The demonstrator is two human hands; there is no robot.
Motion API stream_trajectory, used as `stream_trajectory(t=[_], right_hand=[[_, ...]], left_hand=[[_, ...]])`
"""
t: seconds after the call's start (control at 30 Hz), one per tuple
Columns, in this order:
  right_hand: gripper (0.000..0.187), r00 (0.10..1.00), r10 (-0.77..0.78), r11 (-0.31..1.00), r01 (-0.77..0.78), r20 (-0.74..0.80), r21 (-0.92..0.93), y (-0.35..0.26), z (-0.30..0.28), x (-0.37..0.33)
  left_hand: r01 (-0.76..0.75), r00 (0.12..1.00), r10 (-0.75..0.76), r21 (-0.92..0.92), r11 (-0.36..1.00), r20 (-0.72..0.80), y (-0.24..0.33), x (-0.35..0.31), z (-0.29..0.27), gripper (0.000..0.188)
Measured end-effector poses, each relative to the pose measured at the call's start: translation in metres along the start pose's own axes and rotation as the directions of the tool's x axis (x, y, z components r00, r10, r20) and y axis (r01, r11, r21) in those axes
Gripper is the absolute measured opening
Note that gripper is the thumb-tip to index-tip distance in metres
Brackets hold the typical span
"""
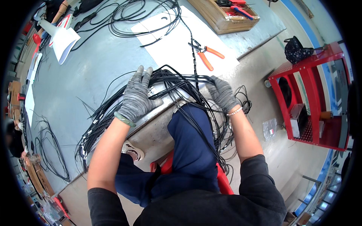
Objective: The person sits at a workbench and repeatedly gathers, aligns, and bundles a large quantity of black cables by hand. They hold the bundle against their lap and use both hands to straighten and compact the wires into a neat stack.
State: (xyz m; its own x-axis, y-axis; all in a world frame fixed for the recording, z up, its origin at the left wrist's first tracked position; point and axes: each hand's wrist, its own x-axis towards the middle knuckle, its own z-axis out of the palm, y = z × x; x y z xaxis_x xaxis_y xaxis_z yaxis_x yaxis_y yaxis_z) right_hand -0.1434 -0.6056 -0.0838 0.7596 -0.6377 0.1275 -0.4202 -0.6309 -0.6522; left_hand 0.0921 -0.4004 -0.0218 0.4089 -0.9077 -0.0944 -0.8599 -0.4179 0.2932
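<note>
Grey metal bench [100, 56]; along its near edge, a black cable bundle [169, 78] whose overhanging loops could tangle if tugged. Its long axis slants from near left to far right. Left hand [136, 96] lies flat across it, thumb apart; right hand [222, 94] appears curled around its right part.

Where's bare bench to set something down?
Bare: gray tabletop below the cable coil, left of the white paper; also paper left of the pliers. Crowded: near edge, where the cable bundle lies under the left hand.
</note>
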Motion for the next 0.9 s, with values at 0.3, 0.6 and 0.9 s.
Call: stream_trajectory(t=[0.3, 0.6, 0.9], right_hand=[[0.029, 0.967, 0.181, 0.916, -0.232, 0.178, 0.328, -0.066, -0.039, 0.045], [0.038, 0.866, 0.354, 0.834, -0.463, 0.354, 0.298, -0.056, 0.0, 0.061], [0.035, 0.952, 0.047, 0.976, -0.108, 0.303, 0.188, -0.076, 0.037, 0.106]], left_hand=[[0.065, 0.985, -0.091, -0.177, 0.982, -0.146, -0.011, -0.001, 0.005, 0.091], [0.162, 0.959, -0.198, -0.18, 0.97, -0.205, -0.036, 0.01, 0.0, 0.053], [-0.04, 0.984, 0.004, -0.195, 0.98, -0.18, -0.034, 0.007, 0.011, 0.023]])
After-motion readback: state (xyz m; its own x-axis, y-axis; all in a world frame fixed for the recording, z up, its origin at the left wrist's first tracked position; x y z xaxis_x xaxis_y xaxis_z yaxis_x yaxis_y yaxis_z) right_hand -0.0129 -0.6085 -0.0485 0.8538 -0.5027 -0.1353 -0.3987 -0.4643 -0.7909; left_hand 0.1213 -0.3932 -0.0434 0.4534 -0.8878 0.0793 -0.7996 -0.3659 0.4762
